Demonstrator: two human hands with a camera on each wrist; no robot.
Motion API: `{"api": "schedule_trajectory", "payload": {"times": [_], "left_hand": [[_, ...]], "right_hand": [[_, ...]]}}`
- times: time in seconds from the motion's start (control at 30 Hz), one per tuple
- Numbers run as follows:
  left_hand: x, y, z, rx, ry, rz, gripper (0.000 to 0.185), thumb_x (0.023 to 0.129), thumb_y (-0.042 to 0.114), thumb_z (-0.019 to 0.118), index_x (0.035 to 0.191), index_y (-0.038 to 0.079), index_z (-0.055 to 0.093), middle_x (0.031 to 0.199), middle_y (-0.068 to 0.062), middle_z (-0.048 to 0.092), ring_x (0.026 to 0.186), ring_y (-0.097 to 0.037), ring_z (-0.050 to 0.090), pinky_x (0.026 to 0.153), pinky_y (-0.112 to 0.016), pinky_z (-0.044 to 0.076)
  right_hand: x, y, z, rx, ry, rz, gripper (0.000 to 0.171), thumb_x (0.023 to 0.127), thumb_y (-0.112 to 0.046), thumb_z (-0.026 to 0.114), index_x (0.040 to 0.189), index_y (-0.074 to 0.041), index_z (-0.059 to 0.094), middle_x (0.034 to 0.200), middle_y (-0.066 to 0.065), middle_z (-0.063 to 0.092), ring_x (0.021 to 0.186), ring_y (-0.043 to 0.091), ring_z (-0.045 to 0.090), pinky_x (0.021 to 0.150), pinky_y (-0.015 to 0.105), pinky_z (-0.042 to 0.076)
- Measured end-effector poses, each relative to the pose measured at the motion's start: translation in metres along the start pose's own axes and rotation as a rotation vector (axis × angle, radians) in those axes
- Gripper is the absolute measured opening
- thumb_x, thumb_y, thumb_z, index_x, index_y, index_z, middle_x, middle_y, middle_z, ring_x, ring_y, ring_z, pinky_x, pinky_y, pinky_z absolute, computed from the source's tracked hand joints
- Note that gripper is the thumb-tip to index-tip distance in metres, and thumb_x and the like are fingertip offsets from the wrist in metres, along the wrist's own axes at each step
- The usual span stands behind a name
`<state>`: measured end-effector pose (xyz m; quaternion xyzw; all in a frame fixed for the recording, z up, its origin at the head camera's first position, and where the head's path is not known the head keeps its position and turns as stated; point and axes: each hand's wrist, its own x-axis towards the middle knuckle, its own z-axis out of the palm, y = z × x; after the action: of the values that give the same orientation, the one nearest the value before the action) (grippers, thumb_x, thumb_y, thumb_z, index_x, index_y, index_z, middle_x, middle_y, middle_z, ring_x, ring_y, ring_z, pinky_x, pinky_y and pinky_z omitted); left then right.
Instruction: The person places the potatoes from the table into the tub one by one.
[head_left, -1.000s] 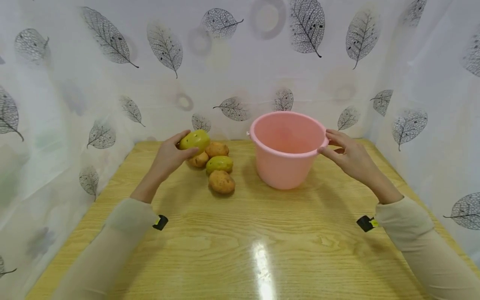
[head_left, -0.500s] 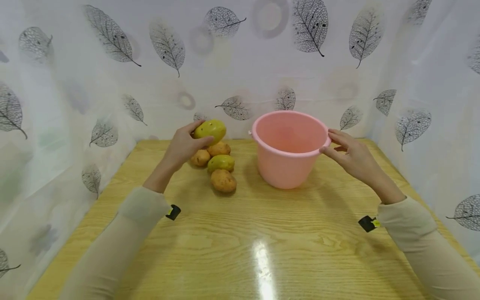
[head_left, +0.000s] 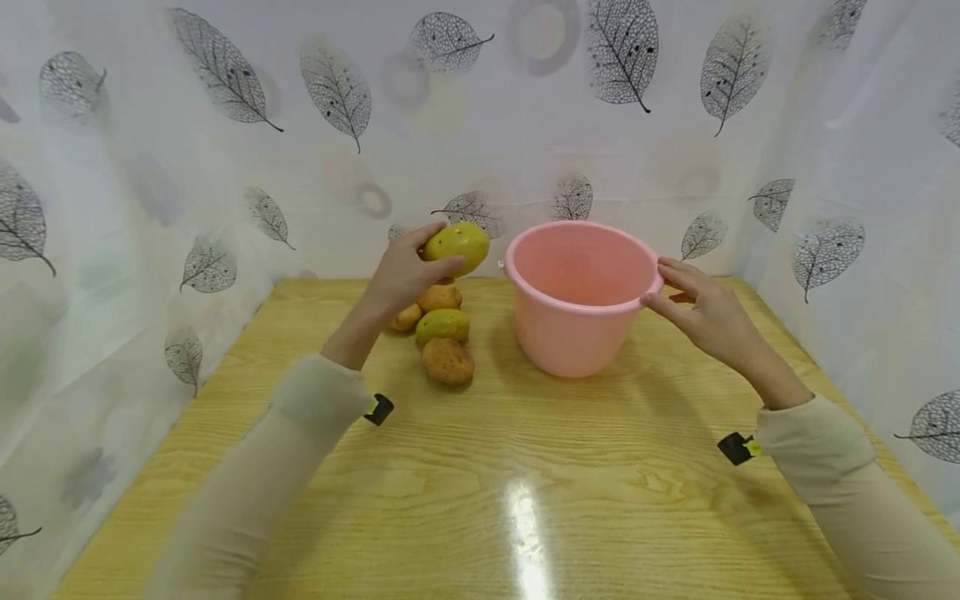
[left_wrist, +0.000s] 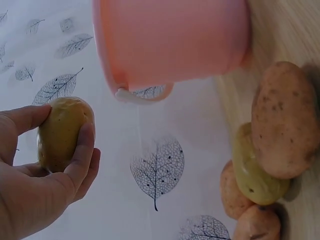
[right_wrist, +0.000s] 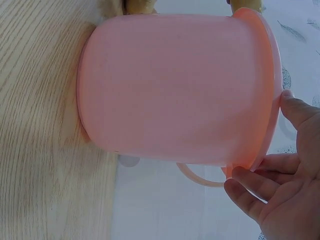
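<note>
1. A yellow-green potato [head_left: 457, 245], oval and smooth-skinned with a few dark specks, is held in the air by the left hand [head_left: 402, 277]; fingers and thumb are curled round it. It is seen just left of the bucket's rim, above the pile near the far edge of the tabletop [head_left: 525, 467].
2. The pink bucket [head_left: 577, 321] is of smooth matt plastic, round, tapering to a narrower base, with a rolled lip. It stands upright on the tabletop near the far edge, right of centre. A thin pink handle [right_wrist: 200, 178] is seen hanging at its side in the right wrist view.
3. The bucket's rim is touched on its right side by the right hand [head_left: 701, 310]; thumb and fingertips are laid lightly against the lip, fingers nearly straight, nothing clasped.
4. Four potatoes remain on the tabletop in a close cluster left of the bucket: a brown, rough, speckled one [head_left: 447, 361] nearest; a greenish one [head_left: 442, 324] touching it behind; two brownish ones [head_left: 439, 297] [head_left: 406, 317] farther back.
5. The tabletop is of pale wood-grain laminate, glossy, with a light glare near the front edge.
6. A white curtain [head_left: 225, 167] printed with grey skeleton leaves is hung around three sides.
</note>
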<state>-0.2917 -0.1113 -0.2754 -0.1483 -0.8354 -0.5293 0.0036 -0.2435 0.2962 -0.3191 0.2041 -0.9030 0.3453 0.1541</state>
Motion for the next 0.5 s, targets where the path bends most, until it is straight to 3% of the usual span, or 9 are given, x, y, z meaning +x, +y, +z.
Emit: {"api": "schedule_trajectory", "payload": {"times": [0.5], "left_hand": [[0.027,0.026,0.039,-0.059,-0.042,0.033,0.070,0.096,0.020,0.073,0.158,0.008,0.042,0.133,-0.015,0.058,0.101,-0.028,0.067,0.086,-0.035,0.061]], "right_hand": [[0.001,0.003,0.000,0.004,-0.004,-0.008,0.057,0.102,-0.022,0.069,0.151,0.000,0.050,0.158,0.021,0.043,0.122,0.047,0.059,0.088,0.005,0.043]]}}
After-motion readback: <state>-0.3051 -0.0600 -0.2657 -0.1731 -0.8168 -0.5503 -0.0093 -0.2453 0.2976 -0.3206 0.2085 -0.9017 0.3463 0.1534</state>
